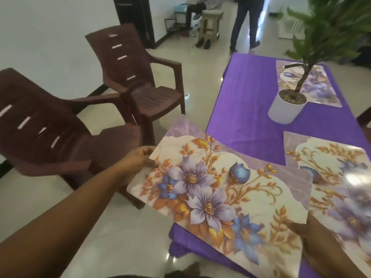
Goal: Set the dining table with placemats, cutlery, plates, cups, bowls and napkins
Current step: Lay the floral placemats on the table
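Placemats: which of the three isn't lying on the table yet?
The nearest floral placemat, held at opposite edges by the left hand and right hand; the other two lie flat on the purple tablecloth.

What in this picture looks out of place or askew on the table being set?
The placemat held by the left hand and right hand sits crooked, hanging past the edge of the purple table. The potted plant leans and rests partly on the far placemat.
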